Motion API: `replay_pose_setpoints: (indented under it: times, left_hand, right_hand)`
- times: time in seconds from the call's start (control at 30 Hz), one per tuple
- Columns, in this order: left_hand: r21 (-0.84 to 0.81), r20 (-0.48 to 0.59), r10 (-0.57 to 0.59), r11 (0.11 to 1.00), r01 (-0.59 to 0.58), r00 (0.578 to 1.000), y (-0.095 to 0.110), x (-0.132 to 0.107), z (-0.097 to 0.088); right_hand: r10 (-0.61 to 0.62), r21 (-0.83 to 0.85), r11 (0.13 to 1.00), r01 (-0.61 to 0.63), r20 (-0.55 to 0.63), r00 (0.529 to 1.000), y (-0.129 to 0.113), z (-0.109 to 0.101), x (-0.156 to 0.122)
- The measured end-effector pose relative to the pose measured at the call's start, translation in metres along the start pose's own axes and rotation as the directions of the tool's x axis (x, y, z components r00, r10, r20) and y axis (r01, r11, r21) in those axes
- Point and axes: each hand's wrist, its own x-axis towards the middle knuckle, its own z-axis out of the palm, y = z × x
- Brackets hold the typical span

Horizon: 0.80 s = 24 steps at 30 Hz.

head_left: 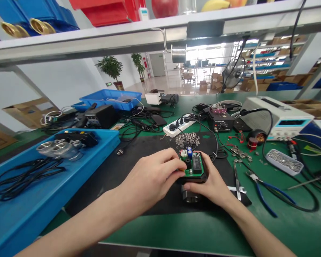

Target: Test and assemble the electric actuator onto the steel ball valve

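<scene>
In the middle of the head view is a black housing (204,177) with a green circuit board (192,172) in its open top. Blue capacitors and a black block stand on the board, and a metal fitting (191,196) shows beneath the housing. My right hand (210,184) wraps round the housing's right side, thumb in front, and holds it. The fingers of my left hand (160,171) are pinched together at the board's left edge. Whatever lies between those fingertips is hidden. Just behind the board, many small metal nuts (186,139) are spread on the black mat (107,189).
A blue tray (107,151) holding metal fittings and a black cable is at left. On the right are blue-handled pliers (267,189), tweezers (237,180), a dish of small metal parts (283,162) and a power supply (280,117). A power strip (178,126) lies behind; a shelf (109,34) crosses overhead.
</scene>
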Motion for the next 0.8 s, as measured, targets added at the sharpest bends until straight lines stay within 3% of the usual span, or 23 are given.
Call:
replay_pose_setpoints:
  times: [0.2, 0.53, 0.8]
  left_hand:
    - [0.035, -0.067, 0.001, 0.999, 0.002, 0.998, 0.006, 0.006, 0.002]
    - [0.026, -0.068, -0.108, 0.994, 0.109, 0.992, 0.004, 0.043, -0.007]
    - [-0.015, -0.094, -0.134, 0.991, 0.133, 0.987, 0.006, 0.035, -0.004]
  right_hand:
    - [-0.009, 0.110, 0.994, 0.009, 0.005, 1.000, -0.001, -0.004, 0.002]
    - [0.078, 0.178, 0.982, -0.067, -0.056, 0.995, 0.004, -0.006, 0.015]
    - [0.087, 0.185, 0.979, -0.080, -0.033, 0.996, 0.001, -0.006, 0.010]
